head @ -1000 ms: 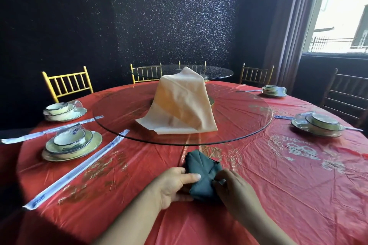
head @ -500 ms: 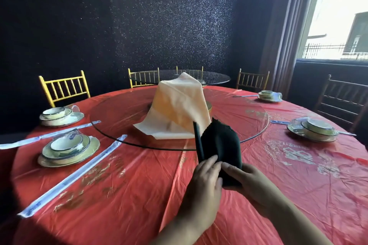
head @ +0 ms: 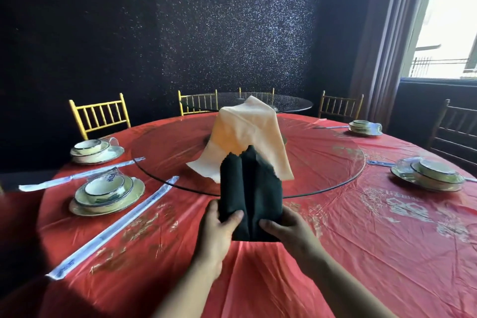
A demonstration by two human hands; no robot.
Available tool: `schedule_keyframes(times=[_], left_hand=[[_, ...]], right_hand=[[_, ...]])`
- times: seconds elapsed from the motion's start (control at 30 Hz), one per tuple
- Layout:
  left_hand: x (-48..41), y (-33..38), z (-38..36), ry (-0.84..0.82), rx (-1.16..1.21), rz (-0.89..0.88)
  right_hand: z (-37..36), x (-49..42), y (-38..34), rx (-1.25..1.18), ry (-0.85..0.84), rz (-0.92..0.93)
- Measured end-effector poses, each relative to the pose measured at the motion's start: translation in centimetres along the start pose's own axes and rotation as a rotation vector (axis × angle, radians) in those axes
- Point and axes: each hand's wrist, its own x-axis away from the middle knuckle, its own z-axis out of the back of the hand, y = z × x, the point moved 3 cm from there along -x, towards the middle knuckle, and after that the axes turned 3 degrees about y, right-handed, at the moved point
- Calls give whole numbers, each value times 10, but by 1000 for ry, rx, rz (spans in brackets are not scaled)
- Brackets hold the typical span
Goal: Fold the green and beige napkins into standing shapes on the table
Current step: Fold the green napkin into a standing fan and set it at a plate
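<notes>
The green napkin (head: pixel 249 193), so dark here that it reads almost black, stands upright near the front edge of the table (head: pixel 361 253), its three folded columns ending in jagged points and its square base down at the red cloth, though whether it already rests there or hangs just above cannot be told. The left hand (head: pixel 219 227) wraps the lower left corner with the thumb across the front, and the right hand (head: pixel 286 227) clasps the lower right, thumb pressing inward; both are closed on the fabric low down, most likely so the pleats stay pinched together while the top is free to keep its shape. Holding it at the base also looks like a way to test whether it will stand alone. Just behind it, on the glass turntable (head: pixel 335 162), the beige napkin (head: pixel 247 142) hangs draped in a loose peak over something hidden, one corner spilling toward the rim, so it seems parked rather than properly folded. Further out, the place setting (head: pixel 108 193) at the left stacks a bowl on plates with an upturned glass lying across, and nothing shows inside the bowl; a wrapped utensil packet (head: pixel 113 227) lies beside it
</notes>
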Motion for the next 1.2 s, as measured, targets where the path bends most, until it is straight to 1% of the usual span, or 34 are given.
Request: schedule_keyframes(times=[0.07, 0.13, 0.33, 0.47, 0.57, 0.7, 0.8, 0.87, 0.93, 1.0, 1.13, 1.2], left_hand=[[-10, -1, 18, 63, -59, -38], [-19, -3, 38, 107, -85, -58], [-49, 9, 99, 148, -93, -120], [-59, 18, 133, 130, -78, -136], [-61, 12, 152, 154, -30, -94], [-59, 3, 160, 199, 52, -74], [-63, -1, 163, 236, 126, -80], [-66, -4, 166, 278, 198, -59], [-67, -9, 170, 320, 293, -20], [-66, -13, 172, 340, 358, 8], [-64, -15, 173, 393, 376, 33], [-64, -13, 172, 415, 401, 49]], right_hand=[[-21, -15, 6, 157, 57, 11], [-48, -24, 9, 229, 98, 6], [-129, -41, 20, 145, 89, 1], [-166, -50, 28, 195, 156, -6], [-183, -50, 35, 242, 191, -29], [-191, -50, 40, 332, 187, -53], [-183, -55, 41, 431, 255, -20], [-176, -56, 42, 400, 278, 35], [-172, -55, 43, 329, 267, 68], [-171, -53, 43, 311, 258, 86], [-164, -45, 43, 302, 270, 82], [-161, -40, 42, 223, 270, 53]])
